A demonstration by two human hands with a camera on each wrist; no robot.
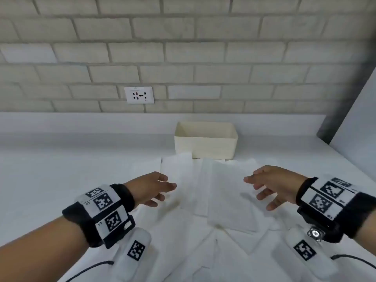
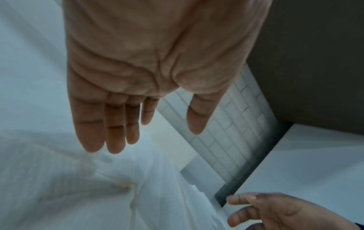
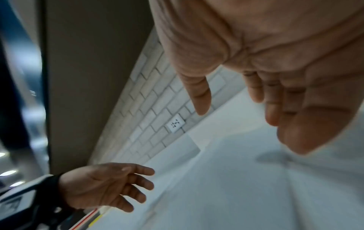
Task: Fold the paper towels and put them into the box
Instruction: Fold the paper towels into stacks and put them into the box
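Several white paper towels (image 1: 221, 192) lie spread and overlapping on the white counter, in front of a cream open box (image 1: 205, 143) that stands near the wall. My left hand (image 1: 156, 190) hovers over the left side of the towels with fingers straight and holds nothing. My right hand (image 1: 262, 188) hovers over their right side, fingers relaxed and spread, also holding nothing. In the left wrist view my left hand (image 2: 126, 124) hangs open above the towels (image 2: 78, 186). The right wrist view shows my right hand (image 3: 256, 101) open above the towels (image 3: 236, 186).
A white wall socket (image 1: 139, 95) sits in the pale brick wall behind the box. A white panel (image 1: 358, 129) rises at the counter's right side. The counter (image 1: 61, 169) stretches out to the left of the towels.
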